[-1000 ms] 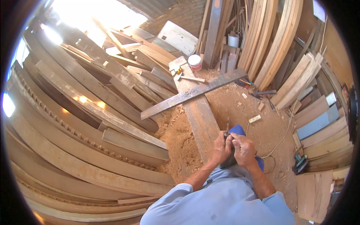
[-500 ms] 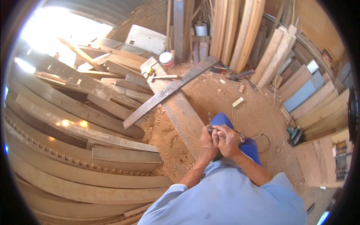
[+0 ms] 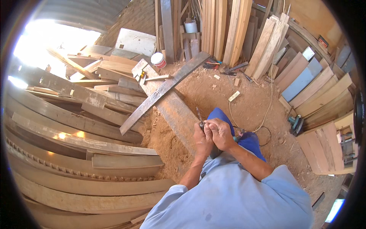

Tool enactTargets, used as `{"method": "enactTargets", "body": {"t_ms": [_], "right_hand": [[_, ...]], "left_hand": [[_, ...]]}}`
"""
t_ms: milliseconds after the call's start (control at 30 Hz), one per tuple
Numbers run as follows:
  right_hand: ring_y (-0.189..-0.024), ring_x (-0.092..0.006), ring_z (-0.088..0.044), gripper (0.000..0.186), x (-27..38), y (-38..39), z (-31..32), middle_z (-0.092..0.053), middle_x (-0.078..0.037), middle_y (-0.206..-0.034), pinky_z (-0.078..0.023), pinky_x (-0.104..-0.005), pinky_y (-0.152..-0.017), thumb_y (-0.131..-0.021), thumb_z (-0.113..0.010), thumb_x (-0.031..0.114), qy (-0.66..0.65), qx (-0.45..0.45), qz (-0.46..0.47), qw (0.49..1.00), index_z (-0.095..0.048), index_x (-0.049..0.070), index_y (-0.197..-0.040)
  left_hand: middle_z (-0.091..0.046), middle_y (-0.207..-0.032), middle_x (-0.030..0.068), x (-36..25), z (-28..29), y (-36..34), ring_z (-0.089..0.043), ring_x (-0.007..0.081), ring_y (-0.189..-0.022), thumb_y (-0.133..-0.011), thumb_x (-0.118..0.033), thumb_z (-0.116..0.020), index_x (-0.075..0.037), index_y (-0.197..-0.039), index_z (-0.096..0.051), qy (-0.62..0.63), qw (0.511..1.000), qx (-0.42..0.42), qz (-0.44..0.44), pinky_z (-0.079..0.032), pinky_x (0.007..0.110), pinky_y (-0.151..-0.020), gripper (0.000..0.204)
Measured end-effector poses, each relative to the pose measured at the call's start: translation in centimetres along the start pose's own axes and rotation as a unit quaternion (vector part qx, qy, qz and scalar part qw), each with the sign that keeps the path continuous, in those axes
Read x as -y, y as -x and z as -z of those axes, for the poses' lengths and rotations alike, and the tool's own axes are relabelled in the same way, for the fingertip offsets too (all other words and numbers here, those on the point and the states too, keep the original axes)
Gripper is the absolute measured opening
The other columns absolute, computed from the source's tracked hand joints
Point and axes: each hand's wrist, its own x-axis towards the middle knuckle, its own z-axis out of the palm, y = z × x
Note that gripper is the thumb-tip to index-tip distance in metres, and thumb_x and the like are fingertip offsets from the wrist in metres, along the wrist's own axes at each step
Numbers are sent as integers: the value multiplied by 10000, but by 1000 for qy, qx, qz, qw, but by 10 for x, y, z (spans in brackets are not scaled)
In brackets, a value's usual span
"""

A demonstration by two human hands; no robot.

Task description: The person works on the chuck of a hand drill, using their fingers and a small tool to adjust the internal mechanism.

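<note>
My left hand point(image 3: 203, 140) and my right hand point(image 3: 222, 133) are closed together in front of my body, wrapped round the front end of a drill. The dark chuck point(image 3: 201, 124) shows just above my left fingers, and a thin bit point(image 3: 198, 113) points away from me. Most of the drill's body is hidden under my hands; a dark part point(image 3: 216, 152) shows between my wrists. Below them lies a wide, worn plank point(image 3: 176, 114), with a long dark board point(image 3: 162, 94) resting crosswise over its far part.
Stacked boards point(image 3: 87, 118) fill the left side, beside a sawdust heap point(image 3: 162, 145). A white tub point(image 3: 158, 60) and a small yellow-and-black tool point(image 3: 142, 74) sit at the far end. A power strip point(image 3: 234, 96) with its cord lies on the floor; a green power tool point(image 3: 296, 125) stands right.
The view has shifted, so the surroundings sit further left. My hands stay closed together on the drill, and its bit shows more clearly above my fingers.
</note>
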Motion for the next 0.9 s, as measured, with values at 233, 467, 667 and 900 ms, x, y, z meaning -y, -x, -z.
{"method": "enactTargets", "body": {"t_ms": [233, 467, 667, 900], "right_hand": [[-898, -372, -587, 444, 16, -6, 38, -634, -210, -994, -469, -438, -856, -1027, -518, 334, 102, 68, 46, 991, -590, -43, -1251], [-1006, -382, -612, 445, 18, -2, 38, -632, -252, -1109, -475, -426, -925, -998, -571, 216, 56, 104, -21, 993, -535, -62, -1343], [-944, -383, -615, 400, 11, -8, 34, -668, -221, -1015, -470, -449, -869, -948, -616, 138, 49, 134, -13, 990, -555, -15, -1312], [-875, -358, -607, 140, 20, -15, 26, -668, -170, -931, -474, -445, -797, -901, -668, 110, 93, 105, -23, 990, -636, 43, -1019]], "left_hand": [[-592, -1218, 119, 32, 36, -24, -573, 215, -1115, -1077, -272, -411, -34, -1518, -326, 254, 950, 151, 100, -457, 348, -996, 508], [-663, -1168, 143, 29, 52, -29, -621, 212, -1126, -1005, -145, -588, 23, -1335, -466, 173, 959, 205, 86, -472, 370, -1011, 389], [-677, -1075, 152, 26, 40, -18, -651, 181, -1043, -974, -136, -657, 12, -1256, -486, 141, 983, 94, 71, -512, 337, -933, 362], [-677, -1076, 66, 27, 50, -20, -633, 126, -972, -1067, -298, -500, 1, -1295, -578, 217, 962, 117, 116, -505, 288, -879, 384]]}}
